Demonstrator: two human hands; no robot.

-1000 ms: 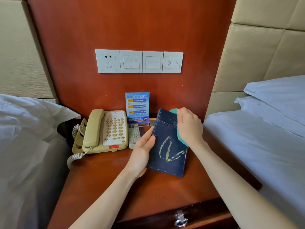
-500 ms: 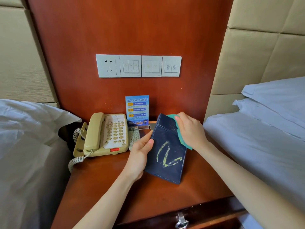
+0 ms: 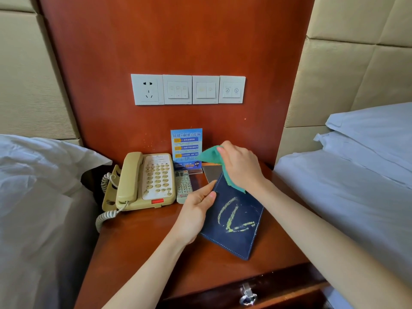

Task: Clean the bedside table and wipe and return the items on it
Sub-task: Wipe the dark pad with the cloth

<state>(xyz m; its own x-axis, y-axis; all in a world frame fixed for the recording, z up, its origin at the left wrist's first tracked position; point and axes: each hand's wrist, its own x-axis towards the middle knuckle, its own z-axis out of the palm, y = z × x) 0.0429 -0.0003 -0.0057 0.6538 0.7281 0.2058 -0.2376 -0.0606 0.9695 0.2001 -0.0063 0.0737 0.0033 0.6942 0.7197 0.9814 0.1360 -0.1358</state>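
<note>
Folder (image 3: 236, 221), dark blue w/ a yellow-green scrawl on its cover, lies on the bedside table (image 3: 145, 248), tilted: long axis runs from its far end under the right hand down toward the near-right corner. Left hand (image 3: 196, 214) pinches its left edge near the far end, thumb on top, fingers curled under as far as I can tell. Right hand (image 3: 242, 167) sits at the far end, fingers closed on a green cloth (image 3: 213, 156) that hangs onto the cover's top corner. So the scrawl lies just below the cloth hand, toward the person, and right of the pinching hand. Next wipe prob. pulls down along the long axis; right hand is nearer, left steadies. Just left of the pinch: remote (image 3: 183, 186), then phone (image 3: 142, 181). Sign card (image 3: 186, 148) stands behind, beside the cloth.
</note>
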